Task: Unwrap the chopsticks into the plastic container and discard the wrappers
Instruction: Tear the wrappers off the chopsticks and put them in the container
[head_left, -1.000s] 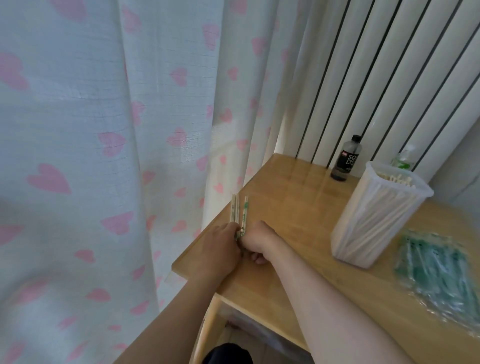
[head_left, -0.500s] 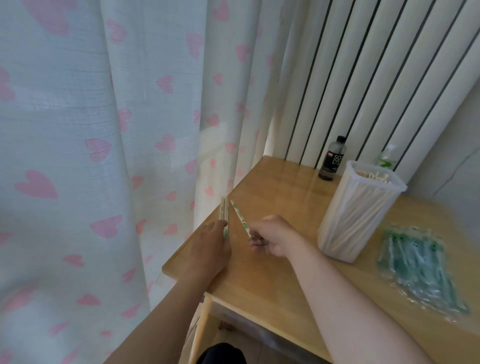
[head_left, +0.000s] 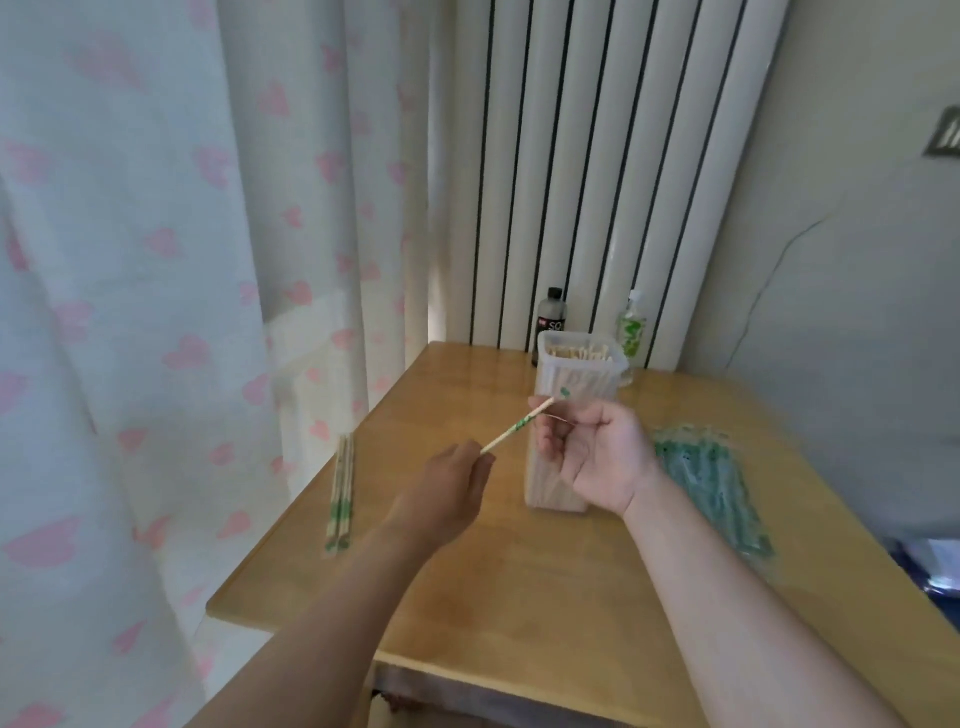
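Mid-unwrap: holding one wrapped chopstick pair (head_left: 500, 441) aloft, just in front of the plastic container (head_left: 589, 382) on the worktop (head_left: 519, 597), near end pinched in left hand (head_left: 447, 496) fingers (head_left: 475, 458), far end gripped in curled right hand (head_left: 597, 452) fingers. Next, likely: sliding the wrapper (head_left: 522, 423) off, then dropping the sticks into the container

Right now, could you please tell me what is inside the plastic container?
Bare chopsticks stand packed in the plastic container, ends showing at its open top. The right hand covers its lower front.
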